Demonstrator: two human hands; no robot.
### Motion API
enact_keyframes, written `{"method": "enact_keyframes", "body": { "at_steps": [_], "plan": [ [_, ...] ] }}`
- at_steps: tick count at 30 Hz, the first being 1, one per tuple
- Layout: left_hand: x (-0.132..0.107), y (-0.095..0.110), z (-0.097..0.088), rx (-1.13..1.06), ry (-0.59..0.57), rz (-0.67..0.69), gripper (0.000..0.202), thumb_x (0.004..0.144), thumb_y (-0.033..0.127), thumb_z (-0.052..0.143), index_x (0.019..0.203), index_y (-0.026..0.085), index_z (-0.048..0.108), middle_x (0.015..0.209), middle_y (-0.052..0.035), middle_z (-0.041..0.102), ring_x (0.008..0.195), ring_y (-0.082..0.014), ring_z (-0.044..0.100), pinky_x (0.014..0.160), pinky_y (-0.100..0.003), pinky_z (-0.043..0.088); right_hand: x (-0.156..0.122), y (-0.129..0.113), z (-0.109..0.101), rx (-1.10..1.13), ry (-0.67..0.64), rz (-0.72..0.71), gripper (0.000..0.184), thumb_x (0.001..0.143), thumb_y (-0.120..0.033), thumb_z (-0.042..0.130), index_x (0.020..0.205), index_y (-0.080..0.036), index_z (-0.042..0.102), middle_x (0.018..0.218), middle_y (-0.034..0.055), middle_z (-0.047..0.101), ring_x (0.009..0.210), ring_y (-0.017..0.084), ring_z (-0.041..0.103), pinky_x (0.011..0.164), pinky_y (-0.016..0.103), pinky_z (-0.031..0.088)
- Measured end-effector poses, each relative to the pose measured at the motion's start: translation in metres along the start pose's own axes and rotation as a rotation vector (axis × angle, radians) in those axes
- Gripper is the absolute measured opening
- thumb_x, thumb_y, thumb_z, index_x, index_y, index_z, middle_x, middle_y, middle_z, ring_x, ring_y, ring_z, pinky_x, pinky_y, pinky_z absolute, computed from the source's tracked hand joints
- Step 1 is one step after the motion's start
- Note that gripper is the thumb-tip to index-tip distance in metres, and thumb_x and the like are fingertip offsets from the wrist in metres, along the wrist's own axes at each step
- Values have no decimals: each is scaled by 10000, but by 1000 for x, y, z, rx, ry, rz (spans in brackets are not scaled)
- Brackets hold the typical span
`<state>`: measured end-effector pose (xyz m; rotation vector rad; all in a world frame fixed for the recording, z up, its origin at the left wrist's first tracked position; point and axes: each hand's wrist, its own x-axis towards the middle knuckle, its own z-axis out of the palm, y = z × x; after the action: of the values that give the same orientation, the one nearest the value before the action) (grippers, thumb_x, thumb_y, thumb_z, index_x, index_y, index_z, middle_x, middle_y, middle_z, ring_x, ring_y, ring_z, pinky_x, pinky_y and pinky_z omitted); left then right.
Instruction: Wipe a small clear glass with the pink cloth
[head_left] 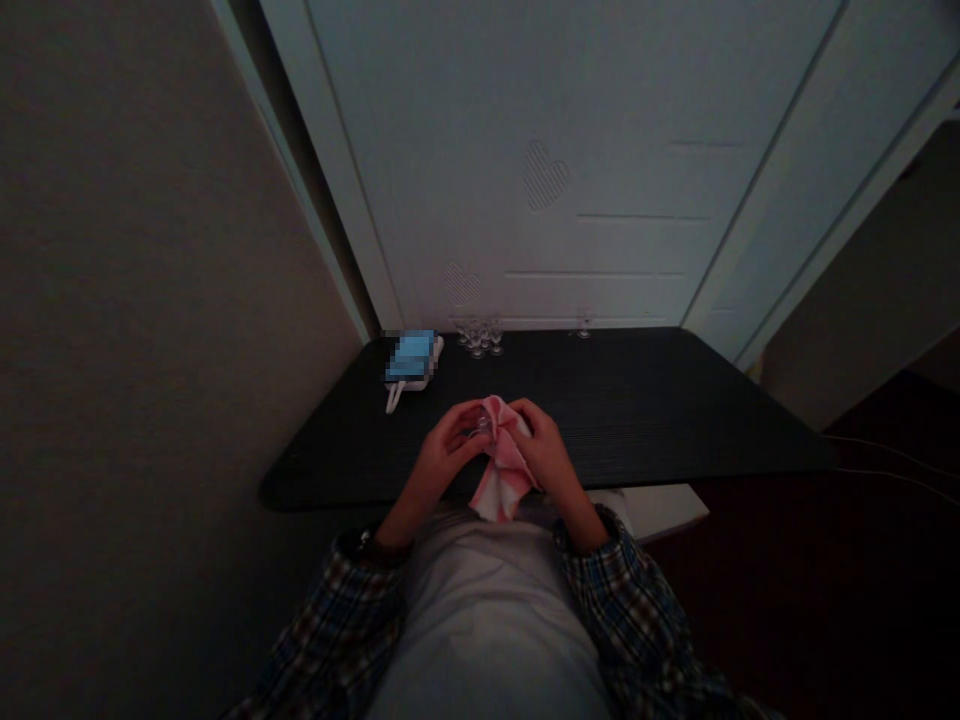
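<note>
Close to the table's front edge, my left hand (450,440) is closed on a small clear glass (482,426), mostly covered by fingers and cloth. My right hand (541,440) grips a pink and white cloth (504,475), its upper part bunched against the glass and its lower end hanging down. The two hands are nearly together in front of my body. Farther back stands a cluster of several small stemmed glasses (477,338). One more small stemmed glass (584,324) is apart from them, to the right.
A dark table (637,400) reaches back to a white panel (600,150) with heart patterns. At its left back lies a phone-like device (411,356) with a lit screen and a white strap. Below the front edge is a white board (667,508). Thin cables (892,473) run at right.
</note>
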<state>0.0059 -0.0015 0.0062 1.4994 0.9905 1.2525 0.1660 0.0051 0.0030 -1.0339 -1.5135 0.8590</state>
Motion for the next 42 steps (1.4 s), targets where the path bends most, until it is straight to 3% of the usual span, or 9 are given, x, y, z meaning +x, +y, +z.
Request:
{"method": "enact_keyframes", "body": {
  "at_steps": [27, 42],
  "plan": [
    [1, 2, 0, 10, 1, 11, 484, 743, 320, 679, 1182, 169, 543, 1232, -103, 570, 1101, -225, 563, 905, -317, 478, -1, -5, 0, 7, -51, -83, 129, 820, -258, 509, 866, -188, 606, 833, -15, 606, 782, 137, 550, 729, 222, 413],
    [3, -6, -1, 19, 11, 6, 504, 720, 338, 700, 1176, 190, 545, 1230, -105, 582, 1130, -246, 563, 894, -340, 495, 0, -1, 0, -22, -21, -37, 151, 836, -282, 493, 871, -190, 608, 841, -9, 614, 784, 144, 554, 726, 229, 412]
  ]
}}
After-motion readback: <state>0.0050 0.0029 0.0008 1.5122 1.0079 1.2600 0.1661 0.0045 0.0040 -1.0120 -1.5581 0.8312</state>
